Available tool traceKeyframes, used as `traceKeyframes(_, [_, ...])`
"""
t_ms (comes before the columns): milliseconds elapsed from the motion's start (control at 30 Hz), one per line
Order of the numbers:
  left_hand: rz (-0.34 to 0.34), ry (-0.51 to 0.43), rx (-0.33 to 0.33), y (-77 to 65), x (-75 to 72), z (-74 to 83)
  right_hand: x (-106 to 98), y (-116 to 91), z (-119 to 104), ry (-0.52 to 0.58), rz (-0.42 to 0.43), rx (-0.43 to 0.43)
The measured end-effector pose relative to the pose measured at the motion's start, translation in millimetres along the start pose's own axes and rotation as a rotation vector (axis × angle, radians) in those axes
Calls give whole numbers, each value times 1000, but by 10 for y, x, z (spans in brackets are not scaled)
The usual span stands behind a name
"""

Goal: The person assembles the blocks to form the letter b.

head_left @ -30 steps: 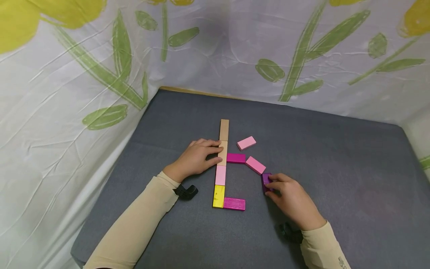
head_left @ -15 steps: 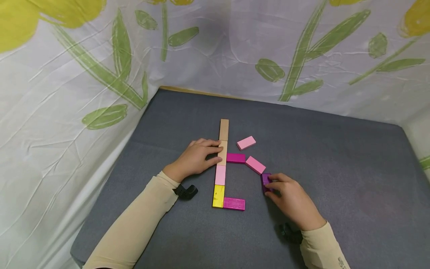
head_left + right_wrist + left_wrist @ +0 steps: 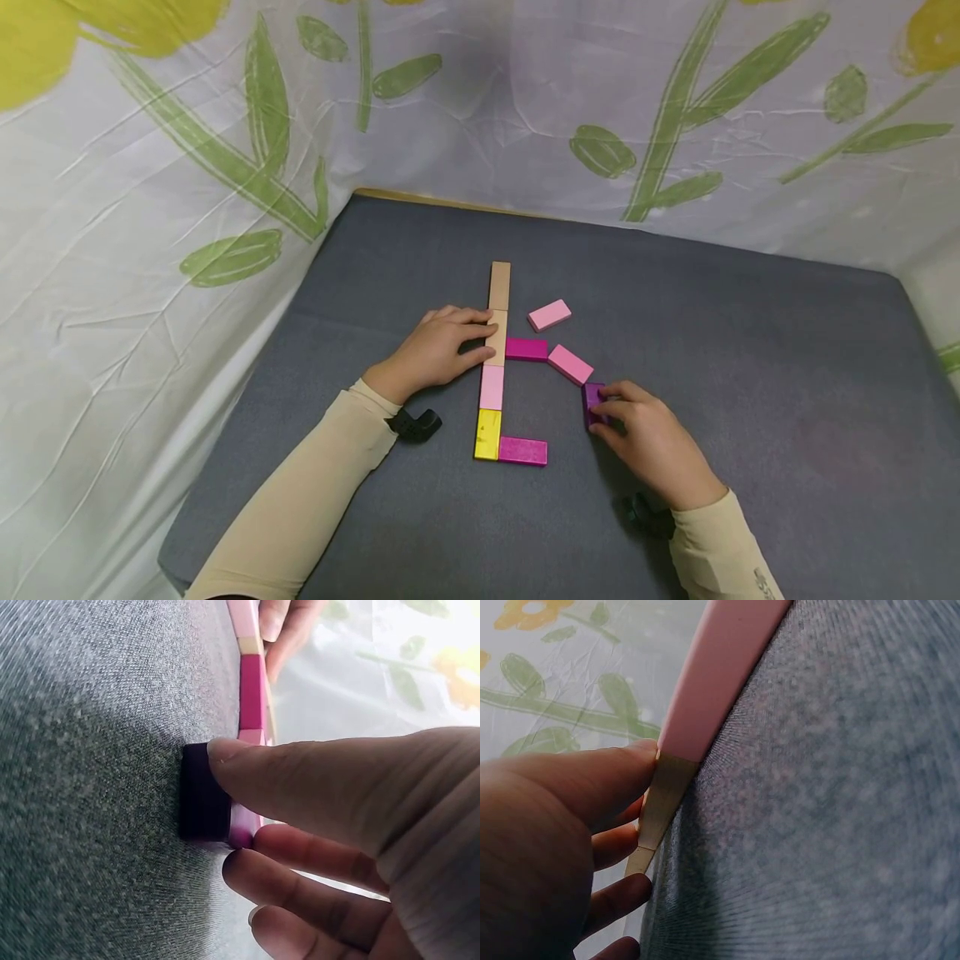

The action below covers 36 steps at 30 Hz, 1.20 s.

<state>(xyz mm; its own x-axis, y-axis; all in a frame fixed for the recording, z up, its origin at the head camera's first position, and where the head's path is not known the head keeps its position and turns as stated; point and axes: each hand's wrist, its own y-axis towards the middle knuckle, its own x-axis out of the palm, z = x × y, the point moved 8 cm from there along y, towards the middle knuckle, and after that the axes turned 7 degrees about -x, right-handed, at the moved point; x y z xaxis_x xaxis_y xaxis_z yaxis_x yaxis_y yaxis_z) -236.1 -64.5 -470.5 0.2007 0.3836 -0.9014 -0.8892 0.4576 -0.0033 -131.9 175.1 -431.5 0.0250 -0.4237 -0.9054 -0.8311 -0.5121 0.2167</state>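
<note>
My left hand (image 3: pixel 431 354) rests its fingertips along the left side and top of the nearer tan block (image 3: pixel 502 340) in a straight column. Below that block lie a pale pink block (image 3: pixel 492 387) and a yellow block (image 3: pixel 487 433). In the right wrist view, the thumb and fingers of my right hand (image 3: pixel 315 825) pinch a purple block (image 3: pixel 204 799) low on the cloth. One corner of it meets a slanted pink block (image 3: pixel 570 364), which adjoins a magenta block (image 3: pixel 527 349) set against the column.
Another magenta block (image 3: pixel 523 451) extends right from the yellow one. A loose pink block (image 3: pixel 550 315) lies above the arc, and a second tan block (image 3: pixel 499 286) tops the column. Grey cloth covers the table (image 3: pixel 787 375); a flower-print sheet (image 3: pixel 495 100) hangs behind it.
The head view has shifted very slightly. Both hands and all the blocks keep their places relative to each other.
</note>
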Motion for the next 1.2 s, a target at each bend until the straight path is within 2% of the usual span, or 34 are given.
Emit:
traceKeyframes(367, [2, -3, 0, -1, -12, -2, 3, 8, -3, 1, 7, -4])
traceKeyframes(567, [-1, 3, 3, 0, -1, -7, -11, 9, 11, 15, -13, 38])
traceKeyframes(800, [-4, 4, 5, 5, 16, -17, -122, 20, 51, 9, 5, 63])
traceKeyframes(1000, [9, 1, 17, 3, 30, -29, -174, 159, 162, 1, -11, 43])
traceKeyframes(1200, [17, 3, 13, 0, 28, -32, -237, 394, 308, 27, -52, 10])
